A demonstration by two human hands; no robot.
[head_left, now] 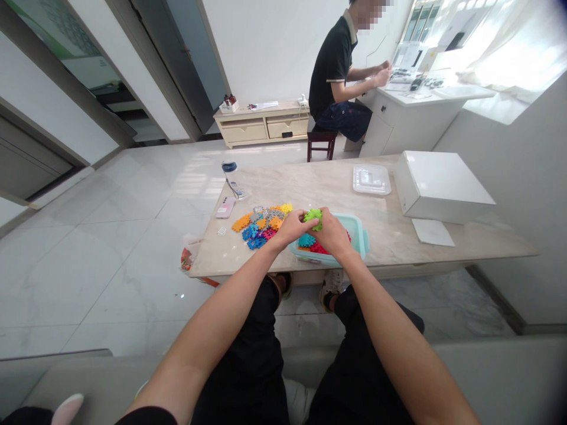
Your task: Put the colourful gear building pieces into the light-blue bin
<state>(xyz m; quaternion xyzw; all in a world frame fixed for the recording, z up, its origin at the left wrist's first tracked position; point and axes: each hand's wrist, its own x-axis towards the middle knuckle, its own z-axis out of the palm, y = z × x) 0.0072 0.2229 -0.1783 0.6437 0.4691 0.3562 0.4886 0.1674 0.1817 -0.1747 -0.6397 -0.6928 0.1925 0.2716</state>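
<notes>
Between my left hand and my right hand is a lime-green toy gear piece, with the fingers of both hands closed on it. It is held above a light teal plastic bin. Inside the bin lie a teal gear piece and red gear pieces, partly covered by my hands. Left of the bin, a pile of toy gears in several colours rests on the table, with orange gears, blue gears, grey gears and a yellow gear.
On the marble-look table stand a water bottle, a pink phone, a clear plastic lid, a white box and a white sheet. Another person sits on a stool at a desk beyond.
</notes>
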